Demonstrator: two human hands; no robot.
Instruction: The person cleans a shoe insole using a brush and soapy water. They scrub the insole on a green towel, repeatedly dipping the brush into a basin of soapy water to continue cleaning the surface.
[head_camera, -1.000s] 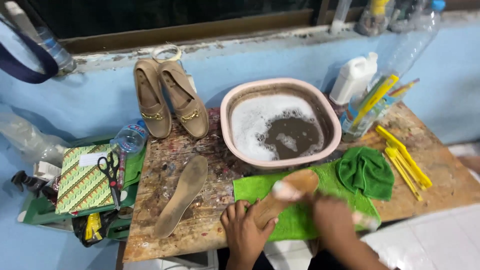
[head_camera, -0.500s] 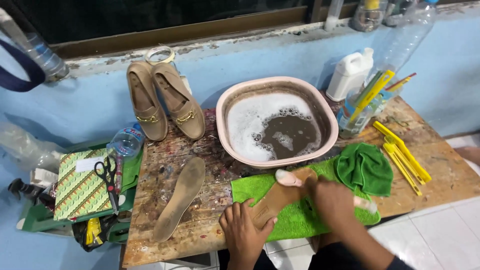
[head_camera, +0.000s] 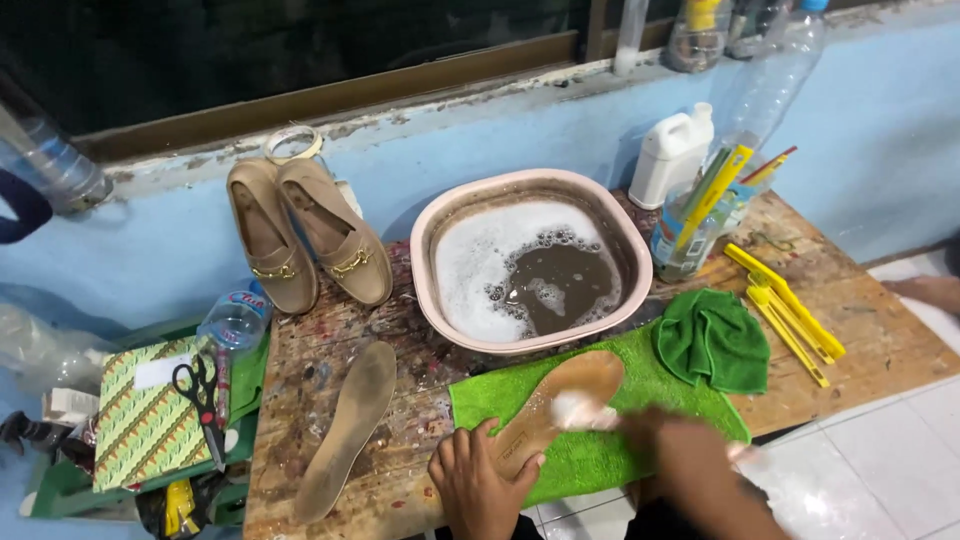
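Observation:
A tan insole (head_camera: 540, 425) lies flat on a green towel (head_camera: 610, 465) at the table's front edge. My left hand (head_camera: 485, 485) presses on its heel end, fingers curled over it. My right hand (head_camera: 690, 465) is blurred by motion and grips a small white brush (head_camera: 578, 410) against the insole's front half. A second insole (head_camera: 350, 425) lies bare on the wood to the left. Behind the towel stands a pink basin (head_camera: 428, 240) of dark foamy water.
A pair of tan loafers (head_camera: 305, 240) stands at the back left. A crumpled green cloth (head_camera: 712, 340), yellow tools (head_camera: 790, 310), a white jug (head_camera: 672, 155) and a cut bottle of brushes (head_camera: 700, 225) crowd the right. Scissors (head_camera: 200, 395) lie on a patterned box (head_camera: 140, 430).
My right hand has slid the white brush a little back from the insole's toe toward its middle. My left hand has stayed on the heel end.

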